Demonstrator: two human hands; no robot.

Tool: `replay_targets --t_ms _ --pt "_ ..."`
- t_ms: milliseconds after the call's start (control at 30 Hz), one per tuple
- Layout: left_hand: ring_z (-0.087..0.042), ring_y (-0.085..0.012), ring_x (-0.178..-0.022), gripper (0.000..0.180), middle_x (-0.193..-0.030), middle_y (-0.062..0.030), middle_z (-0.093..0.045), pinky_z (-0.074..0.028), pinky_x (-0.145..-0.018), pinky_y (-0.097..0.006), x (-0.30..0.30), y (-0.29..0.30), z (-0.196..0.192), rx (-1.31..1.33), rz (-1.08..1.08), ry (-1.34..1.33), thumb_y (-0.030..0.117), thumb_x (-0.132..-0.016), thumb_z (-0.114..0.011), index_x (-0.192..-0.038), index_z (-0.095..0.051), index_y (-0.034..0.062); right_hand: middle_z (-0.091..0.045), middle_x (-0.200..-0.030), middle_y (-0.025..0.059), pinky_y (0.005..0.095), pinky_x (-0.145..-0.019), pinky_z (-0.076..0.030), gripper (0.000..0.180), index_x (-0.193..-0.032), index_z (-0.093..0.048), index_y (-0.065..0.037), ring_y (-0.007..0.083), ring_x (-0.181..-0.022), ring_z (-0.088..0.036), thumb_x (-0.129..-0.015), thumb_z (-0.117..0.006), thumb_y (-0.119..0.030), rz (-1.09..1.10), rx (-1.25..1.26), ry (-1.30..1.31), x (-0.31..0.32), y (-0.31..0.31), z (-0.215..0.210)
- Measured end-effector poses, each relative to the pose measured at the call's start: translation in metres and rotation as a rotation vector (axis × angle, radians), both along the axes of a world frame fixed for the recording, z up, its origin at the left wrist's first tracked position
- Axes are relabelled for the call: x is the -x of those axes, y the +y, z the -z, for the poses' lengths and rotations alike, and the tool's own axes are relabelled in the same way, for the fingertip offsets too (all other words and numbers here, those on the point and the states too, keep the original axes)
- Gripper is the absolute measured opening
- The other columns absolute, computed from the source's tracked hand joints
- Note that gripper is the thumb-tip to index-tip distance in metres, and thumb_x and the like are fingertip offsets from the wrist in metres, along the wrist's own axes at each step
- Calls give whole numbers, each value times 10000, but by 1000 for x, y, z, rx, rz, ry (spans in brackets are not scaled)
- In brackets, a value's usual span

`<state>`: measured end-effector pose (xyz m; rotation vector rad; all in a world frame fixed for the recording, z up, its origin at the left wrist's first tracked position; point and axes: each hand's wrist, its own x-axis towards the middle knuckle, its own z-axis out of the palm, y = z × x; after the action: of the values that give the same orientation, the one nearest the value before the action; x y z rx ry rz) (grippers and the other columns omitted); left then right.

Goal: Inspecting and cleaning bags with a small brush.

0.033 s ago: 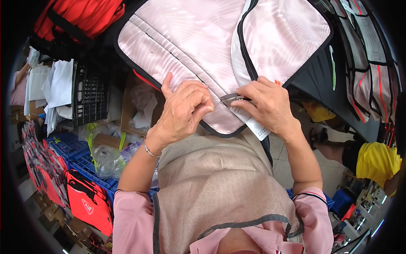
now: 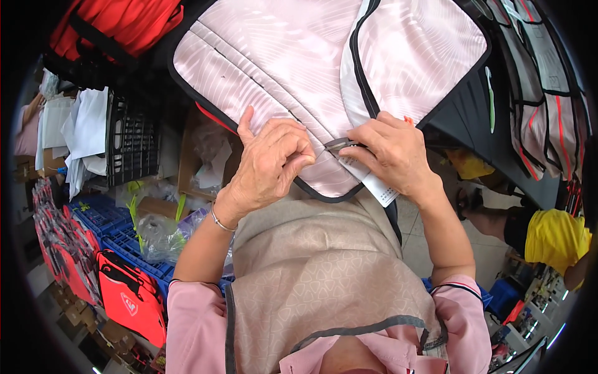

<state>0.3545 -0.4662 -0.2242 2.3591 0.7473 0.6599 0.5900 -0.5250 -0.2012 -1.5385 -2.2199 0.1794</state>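
Left hand [image 2: 272, 156] pinched shut, on anything or not, hard to tell; right hand [image 2: 393, 151] gripping a small dark tool [image 2: 337, 144], pink panel [image 2: 280, 56] spread beneath and beyond those fingers!

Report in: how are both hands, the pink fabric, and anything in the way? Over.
Left hand pinched shut over black-edged pink fabric, contents unclear. Right hand gripping small dark tool, perhaps snips. White tag below right hand; nothing visibly blocking.

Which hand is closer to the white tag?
The right hand: it is right beside the white tag, overlapping its upper part in view. The left hand is farther off, apart to the tag's left.
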Motion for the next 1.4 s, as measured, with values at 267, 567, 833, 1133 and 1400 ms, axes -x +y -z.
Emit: replay_targets --t_ms 267,567,833,1133,1400 --pt "-595 -185 -1008 114 -884 33 -597 -45 -1099 -598 -1 0 2 -5 2 -30 131 -823 -696 -817 -582 139 -544 -682 -16 297 -569 -460 215 -797 -617 -131 162 -668 -547 -752 -754 -291 -33 -58 -25 0 0 0" --pt "-596 -182 -992 117 -888 29 -598 -14 -1103 -584 -1 1 2 12 13 -38 122 -813 -702 -809 -586 136 -569 -695 -21 297 -549 -464 225 -788 -618 -129 156 -657 -552 -731 -771 -285 -54 -64 -151 0 0 4" --pt "-587 -191 -679 304 -678 -45 -592 -461 -676 -317 49 -45 32 247 166 -278 188 -799 -742 -611 -551 44 -615 -698 8 305 -526 -445 245 -809 -654 -104 174 -609 -551 -700 -801 -267 31 -74 43 -4 -4 1" --pt "-588 -101 -773 245 -897 -49 -621 -477 -725 -235 41 -25 51 1018 -586 -777 235 -986 -553 -965 -598 -6 -603 -697 18 292 -524 -449 234 -831 -671 -98 162 -623 -562 -744 -796 -274 78 41 107 -3 -3 -1" --pt "-585 -150 -951 610 -1075 -137 -622 -472 -839 -278 8 19 38 614 -779 -744 349 -834 -760 -1167 -499 -90 -641 -769 85 296 -619 -499 249 -919 -671 -19 189 -677 -619 -764 -803 -163 191 37 428 27 20 -5"
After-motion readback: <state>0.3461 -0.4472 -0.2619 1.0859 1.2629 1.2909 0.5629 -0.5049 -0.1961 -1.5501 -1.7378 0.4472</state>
